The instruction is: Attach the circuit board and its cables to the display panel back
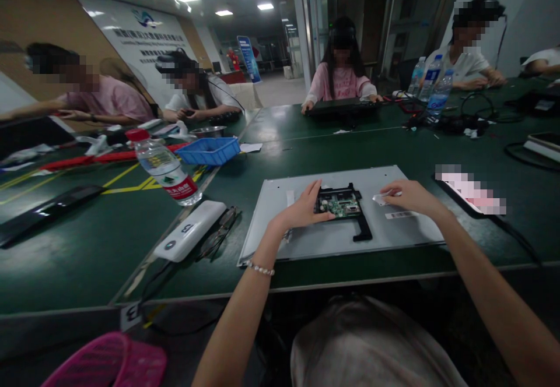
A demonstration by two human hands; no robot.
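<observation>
A flat grey panel (pixel 301 246) lies on the green table before me, with a green circuit board (pixel 341 205) in a black plastic frame (pixel 362 228) on top of it. My left hand (pixel 306 207) grips the frame's left side, thumb along the near edge and fingers towards the far edge. Over the panel's right half, my right hand (pixel 406 194) is closed in a pinch on a small white piece (pixel 380 199), which looks like tape or a label. Just below that hand, a white barcode sticker (pixel 400 215) lies on the panel.
Left of the panel are folded glasses (pixel 221 229), a white power bank (pixel 190 232) with a cable and a tilted-looking water bottle (pixel 168 174). Behind stands a blue tray (pixel 210 151). A phone (pixel 470 192) lies at right. Several people sit around the table.
</observation>
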